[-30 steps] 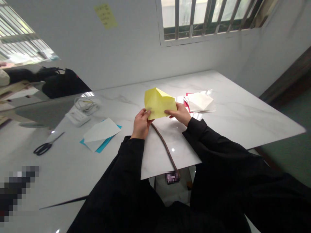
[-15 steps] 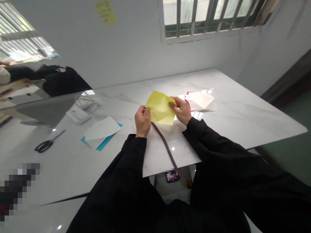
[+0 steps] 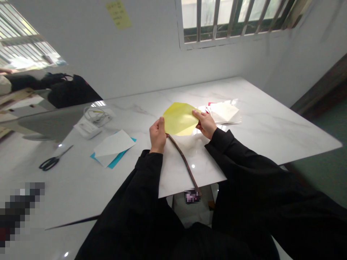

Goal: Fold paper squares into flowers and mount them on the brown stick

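Note:
A sheet of yellow paper (image 3: 180, 118) is held up above the table between my two hands. My left hand (image 3: 158, 136) pinches its left edge, thumb on top. At its right edge, my right hand (image 3: 206, 123) grips the paper between thumb and fingers. The sheet bows slightly. A thin, curved brown stick-like thing (image 3: 184, 159) runs from beside my left hand down past the table's front edge; whether that hand touches it I cannot tell.
White sheets (image 3: 225, 112) with a red one under them lie beyond my right hand. To the left are a white sheet (image 3: 112, 146) over blue paper (image 3: 117, 159), black-handled scissors (image 3: 50, 163) and a white power strip (image 3: 88, 129) with cable. The table's front edge (image 3: 173, 195) is near my body.
My right hand has moved slightly right and down, its thumb now on top of the sheet. The yellow paper has tilted flatter and stretched wider. My left hand has shifted slightly left.

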The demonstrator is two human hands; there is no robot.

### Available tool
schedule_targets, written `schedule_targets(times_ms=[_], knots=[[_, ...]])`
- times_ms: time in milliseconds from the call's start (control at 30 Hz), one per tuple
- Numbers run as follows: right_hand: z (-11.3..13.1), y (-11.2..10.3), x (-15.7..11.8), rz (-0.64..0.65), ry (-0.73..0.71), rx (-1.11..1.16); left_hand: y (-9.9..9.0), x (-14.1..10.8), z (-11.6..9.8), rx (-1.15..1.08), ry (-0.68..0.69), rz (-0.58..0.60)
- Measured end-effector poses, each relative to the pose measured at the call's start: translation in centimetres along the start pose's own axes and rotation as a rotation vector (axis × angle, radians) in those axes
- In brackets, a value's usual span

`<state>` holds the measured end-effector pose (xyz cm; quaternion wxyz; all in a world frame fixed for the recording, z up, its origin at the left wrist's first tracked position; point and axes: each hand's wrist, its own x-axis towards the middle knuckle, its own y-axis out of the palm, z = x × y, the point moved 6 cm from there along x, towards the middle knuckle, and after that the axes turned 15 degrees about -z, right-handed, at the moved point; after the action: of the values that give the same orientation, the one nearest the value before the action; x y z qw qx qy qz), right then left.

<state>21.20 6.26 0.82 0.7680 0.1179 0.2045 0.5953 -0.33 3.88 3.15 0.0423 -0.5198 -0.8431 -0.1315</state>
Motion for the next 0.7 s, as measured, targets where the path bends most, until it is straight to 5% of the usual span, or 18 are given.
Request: schedule_targets(times_ms=[300, 567, 700], knots=[[1.2, 0.6, -0.9, 0.003, -0.09, -0.074, -1.0, 0.6, 0.1, -0.154, -0.06, -0.145], [1.2, 0.0, -0.5, 0.048, -0.118, -0.133, -0.5, -0.1, 0.4, -0.344, -0.447, 0.035], [0.7, 0.3, -0.6, 0.113, -0.088, -0.197, 0.7, -1.4, 0.0, -0.314, -0.503, 0.195]])
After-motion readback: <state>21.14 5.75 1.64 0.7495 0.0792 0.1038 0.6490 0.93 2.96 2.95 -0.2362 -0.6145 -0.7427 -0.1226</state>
